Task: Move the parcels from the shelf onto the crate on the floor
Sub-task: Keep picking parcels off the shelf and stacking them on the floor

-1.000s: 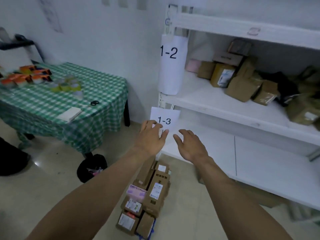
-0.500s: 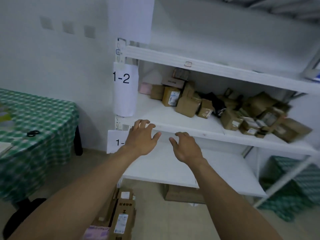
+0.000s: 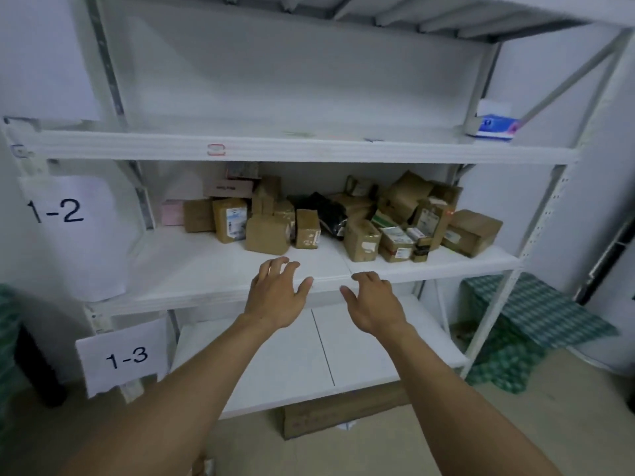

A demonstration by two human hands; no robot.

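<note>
The parcels point(image 3: 268, 233) are matt brown cardboard, some with glossy tape and paper labels. The shelf point(image 3: 206, 269) looks smooth, matt white, on painted metal uprights. A checked green cloth point(image 3: 536, 314) lies crumpled beside paper signs point(image 3: 125, 355).

rear parcels point(image 3: 237, 171) center: largely hidden behind front boxes | parcel labels point(image 3: 236, 219): too blurred to read | cardboard box point(image 3: 330, 415) lower center: top hidden under bottom shelf board point(image 3: 275, 365) | checked cloth point(image 3: 7, 324): cut off at left edge | left forearm point(image 3: 154, 424), right forearm point(image 3: 481, 424): cut off at bottom edge
</note>
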